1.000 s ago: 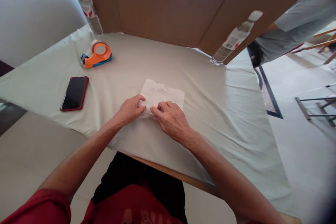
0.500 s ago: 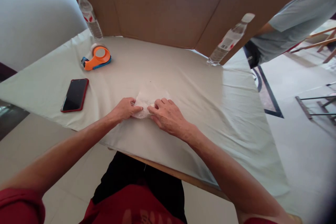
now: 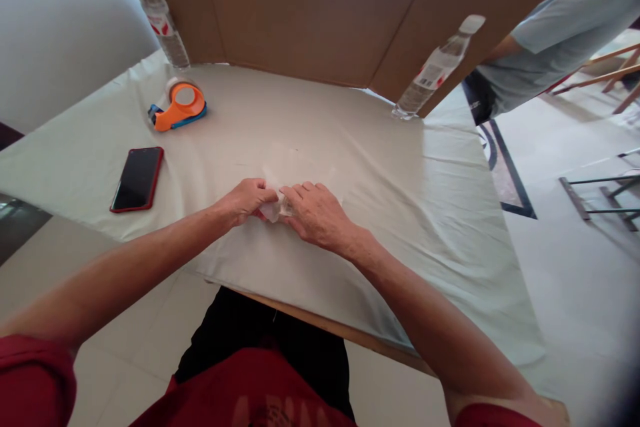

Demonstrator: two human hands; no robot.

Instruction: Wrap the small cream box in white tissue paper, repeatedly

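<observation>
Two hands pinch one crumpled pale sheet — centre of the frame.
One left hand (image 3: pixel 249 201) and one right hand (image 3: pixel 319 215), both closed by thumb and fingers on the one crumpled pale sheet (image 3: pixel 271 213); its bunched part lies between the two sets of fingertips, a little left of the frame's middle, the right fingers partly covering it; two water bottles (image 3: pixel 161 25) (image 3: pixel 434 73) stand at upper left and upper right, by one brown cardboard screen (image 3: pixel 310 13); one orange tape dispenser (image 3: pixel 167 119) sits at upper left, one red-edged phone (image 3: pixel 137 179) below it — all on one pale cloth (image 3: pixel 400 213); one other person's grey sleeve (image 3: pixel 560 30) shows at upper right.
</observation>
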